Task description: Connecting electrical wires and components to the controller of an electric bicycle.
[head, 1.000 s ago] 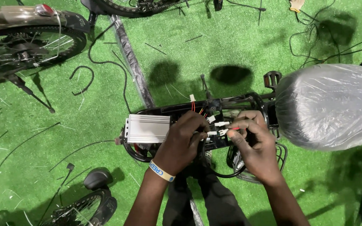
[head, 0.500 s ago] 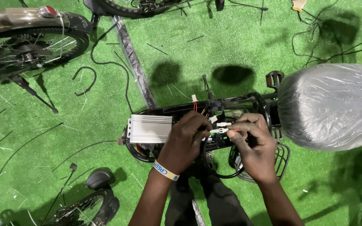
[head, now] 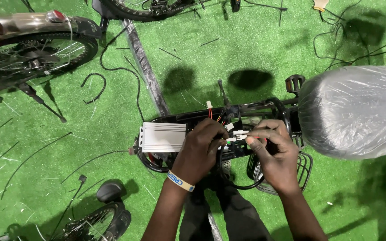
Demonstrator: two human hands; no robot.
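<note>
I take the ribbed silver controller box (head: 162, 137) as my landmark; it lies on the black rear frame (head: 255, 107) of the bicycle, over the green turf floor (head: 90, 134). Just right of the box my left hand (head: 199, 149) is clenched, its fingertips pinching a small white connector (head: 234, 139). My right hand (head: 275, 154), further right of the box, pinches the mating white plug (head: 249, 132) with a red wire behind it, so both grips are closed on the two halves. Half a second ago the halves sat a shade apart with the hands lower against the frame; now the two white pieces touch end to end, and I cannot tell whether they have fully seated. I judge the joint is about to be pressed home, so the hands should stay in line. A bundle of red and orange wires (head: 215, 117) rises just above and right of the box, ending in another white plug. A black cable (head: 235, 178) loops down to the lower right of it. Well right of the box sits the saddle wrapped in clear plastic (head: 354, 111); far to its upper left is another bicycle's wheel (head: 32, 56).
</note>
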